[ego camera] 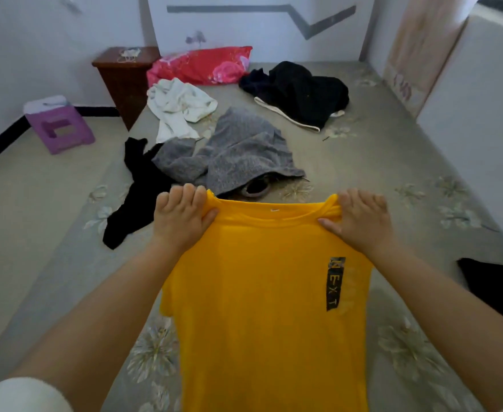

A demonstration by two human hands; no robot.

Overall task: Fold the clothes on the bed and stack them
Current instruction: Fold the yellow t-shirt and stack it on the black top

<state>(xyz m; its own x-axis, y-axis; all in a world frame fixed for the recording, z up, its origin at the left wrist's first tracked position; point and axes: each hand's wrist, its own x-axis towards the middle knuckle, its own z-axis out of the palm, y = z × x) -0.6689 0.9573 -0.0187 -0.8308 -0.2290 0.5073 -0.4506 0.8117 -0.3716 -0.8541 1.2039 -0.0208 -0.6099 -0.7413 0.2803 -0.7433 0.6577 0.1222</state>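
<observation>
Beyond and left of the left hand [181, 221] a limp black garment [138, 188] lies on the floral grey-green bedspread [378, 162]. That hand grips one shoulder of the bright yellow cotton T-shirt [268, 307] — fingers curled over the seam, thumb beneath. The shirt hangs between both hands, held up above the bed. Just past it sit a crumpled speckled grey knit top [238, 150] and, farther, a rumpled white cloth [178, 105]. The right hand [360, 221] pinches the other shoulder — a heaped black garment [300, 90] lies well beyond it.

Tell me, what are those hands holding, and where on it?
Both hands grip the yellow shirt at its top: the left hand at one shoulder, the right hand at the other, beside the collar.
</observation>
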